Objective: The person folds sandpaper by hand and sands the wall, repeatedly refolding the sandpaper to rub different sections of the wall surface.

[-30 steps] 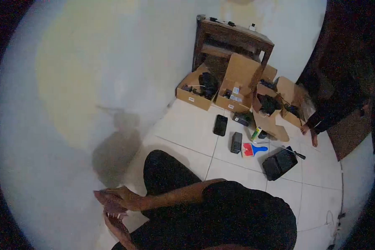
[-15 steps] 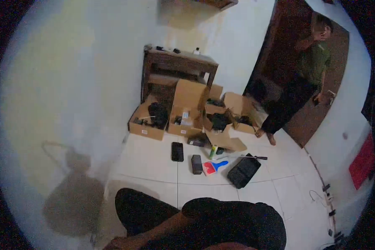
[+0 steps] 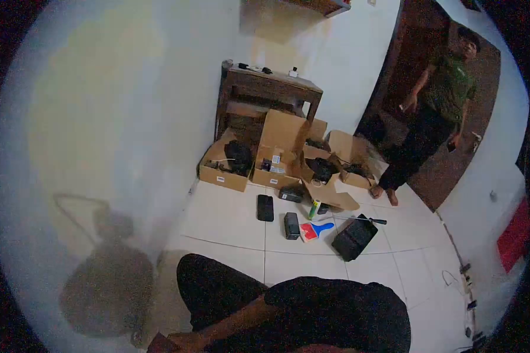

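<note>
Neither of my hands shows clearly. My black-clad knees (image 3: 341, 312) fill the bottom, and a bare limb (image 3: 235, 320), seemingly a shin, crosses toward the lower left. On the tiles in front lie a flat black phone-like object (image 3: 265, 207), a dark upright block (image 3: 291, 226) and a brush-like tool (image 3: 317, 230) with a blue handle and red-and-white head. Right of them is a black tray-like case (image 3: 355, 238); behind it lies a thin rod with a dark handle (image 3: 378, 221). A green-and-yellow tube (image 3: 314, 209) stands near the boxes.
Open cardboard boxes (image 3: 227, 179) with dark contents line the wall below a wooden table (image 3: 277, 80). A person (image 3: 447, 88) stands barefoot by the brown door (image 3: 483, 82). Cables and plugs (image 3: 469, 288) run along the right wall. A small dark box (image 3: 291, 193) sits before the cartons.
My view has shifted, so the room's things sit slightly farther right. The standing person's raised arm has come down from near the head. The floor objects have not visibly moved.
</note>
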Demonstrator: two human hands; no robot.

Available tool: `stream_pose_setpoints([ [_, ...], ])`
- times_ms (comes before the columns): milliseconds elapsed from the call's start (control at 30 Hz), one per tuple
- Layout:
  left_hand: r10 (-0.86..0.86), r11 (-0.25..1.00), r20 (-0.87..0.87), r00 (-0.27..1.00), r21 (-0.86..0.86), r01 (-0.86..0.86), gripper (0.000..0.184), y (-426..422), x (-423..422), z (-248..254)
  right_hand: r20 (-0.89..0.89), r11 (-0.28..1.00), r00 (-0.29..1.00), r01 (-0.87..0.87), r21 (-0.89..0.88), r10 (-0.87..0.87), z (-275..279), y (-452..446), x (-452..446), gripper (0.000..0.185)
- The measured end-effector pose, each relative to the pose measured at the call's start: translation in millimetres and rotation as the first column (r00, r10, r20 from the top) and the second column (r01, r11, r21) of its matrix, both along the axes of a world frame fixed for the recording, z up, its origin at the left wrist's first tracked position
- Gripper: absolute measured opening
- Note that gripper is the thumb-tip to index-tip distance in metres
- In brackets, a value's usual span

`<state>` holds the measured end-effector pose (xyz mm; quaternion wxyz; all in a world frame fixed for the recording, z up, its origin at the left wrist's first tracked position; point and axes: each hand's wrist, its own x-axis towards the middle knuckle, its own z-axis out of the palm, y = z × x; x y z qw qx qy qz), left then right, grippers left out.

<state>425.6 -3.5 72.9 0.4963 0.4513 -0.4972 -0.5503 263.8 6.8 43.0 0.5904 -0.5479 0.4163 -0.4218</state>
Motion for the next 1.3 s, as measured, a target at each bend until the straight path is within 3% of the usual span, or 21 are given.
stream_pose_setpoints([
  [100, 0.008, 1.0, -0.008, 1.0, -0.009, -0.008, 0.076, 2.9, 4.4, 1.7, -0.01, 0.999, 1.0, -0.02, 0.036, 0.02, 3.7, 2.6, -3.1, 0.051],
  [200, 0.009, 1.0, -0.016, 1.0, -0.025, -0.009, 0.082, 5.1, 6.4, 4.2, -0.017, 0.999, 1.0, 0.0, 0.032, 0.0, 44.2, -7.2, -26.1, 0.051],
  [233, 0.006, 1.0, -0.02, 1.0, -0.029, -0.007, 0.084, 6.6, 7.1, 5.4, -0.033, 0.984, 0.995, 0.091, -0.156, -0.097, 87.4, -9.3, -36.5, 0.048],
  [267, 0.006, 0.999, -0.024, 1.0, -0.032, -0.006, 0.086, 8.1, 8.4, 5.3, -0.024, 0.9, 0.973, 0.201, -0.387, -0.228, 144.3, -10.8, -48.5, 0.045],
  [333, 0.0, 0.999, -0.036, 0.999, -0.046, -0.002, 0.089, 11.7, 11.3, 7.0, 0.086, 0.614, 0.903, 0.353, -0.706, -0.42, 262.3, -5.6, -57.1, 0.042],
  [400, -0.007, 0.997, -0.048, 0.999, -0.076, 0.003, 0.093, 17.2, 16.1, 8.3, -0.102, 0.26, 0.64, 0.157, -0.953, -0.761, 224.3, -69.7, -75.9, 0.041],
  [467, -0.03, 0.986, -0.082, 0.996, -0.164, 0.016, 0.097, 23.4, 22.6, 11.4, -0.078, 0.252, 0.658, 0.174, -0.952, -0.749, 269.8, -66.0, -77.4, 0.042],
  [533, 0.007, 0.997, -0.062, 0.998, -0.076, -0.011, 0.09, 22.3, 20.7, 11.4, -0.054, 0.239, 0.673, 0.185, -0.953, -0.738, 301.6, -68.2, -73.2, 0.042],
  [600, 0.034, 0.999, -0.057, 0.998, -0.041, -0.036, 0.084, 23.1, 21.7, 10.8, 0.118, 0.005, 0.778, 0.154, -0.988, -0.618, 316.7, -72.8, -66.3, 0.043],
  [633, 0.044, 0.999, -0.06, 0.997, -0.027, -0.046, 0.08, 22.9, 21.7, 10.2, 0.113, 0.005, 0.781, 0.148, -0.989, -0.615, 324.1, -73.9, -64.5, 0.043],
  [700, 0.059, 0.998, -0.05, 0.997, -0.004, -0.059, 0.074, 24.0, 22.3, 8.7, -0.273, 0.338, 0.707, -0.052, -0.94, -0.652, 332.2, -71.9, -61.9, 0.053],
  [733, 0.064, 0.998, -0.048, 0.997, 0.006, -0.064, 0.07, 24.1, 22.5, 8.5, -0.273, 0.337, 0.707, -0.052, -0.94, -0.653, 330.2, -78.6, -61.0, 0.053],
  [800, 0.078, 0.997, -0.042, 0.996, 0.026, -0.077, 0.064, 24.9, 22.0, 7.8, -0.021, -0.127, 0.543, -0.234, -0.964, -0.84, 322.0, -108.7, -55.1, 0.055],
  [833, 0.083, 0.996, -0.044, 0.996, 0.036, -0.081, 0.061, 25.6, 21.3, 7.1, -0.021, -0.127, 0.543, -0.234, -0.964, -0.839, 319.3, -118.5, -51.6, 0.055],
  [900, 0.095, 0.994, -0.038, 0.995, 0.057, -0.093, 0.054, 25.1, 20.4, 7.7, 0.152, -0.308, 0.5, -0.244, -0.92, -0.852, 312.0, -138.5, -39.3, 0.052],
  [967, 0.113, 0.991, -0.039, 0.993, 0.08, -0.11, 0.047, 24.6, 20.5, 6.5, 0.133, -0.316, 0.523, -0.277, -0.907, -0.842, 307.1, -149.2, -28.1, 0.045],
  [1033, 0.133, 0.986, -0.049, 0.99, 0.107, -0.127, 0.041, 23.0, 20.0, 7.0, 0.112, -0.361, 0.637, -0.276, -0.891, -0.763, 305.2, -154.0, -21.4, 0.039],
  [1100, 0.154, 0.98, -0.056, 0.986, 0.135, -0.146, 0.038, 22.3, 18.0, 12.2, 0.143, -0.379, 0.642, -0.247, -0.892, -0.753, 292.7, -173.0, -11.0, 0.035],
  [1167, 0.174, 0.954, 0.042, 0.984, 0.241, -0.179, 0.024, 22.8, 11.0, 32.0, 0.129, -0.365, 0.624, -0.266, -0.892, -0.771, 289.3, -178.1, -7.8, 0.033],
  [1300, 0.125, 0.987, 0.012, 0.992, 0.103, -0.125, 0.041, 23.3, 17.4, 18.3, 0.101, -0.326, 0.589, -0.29, -0.9, -0.802, 284.6, -173.0, -6.9, 0.032],
])
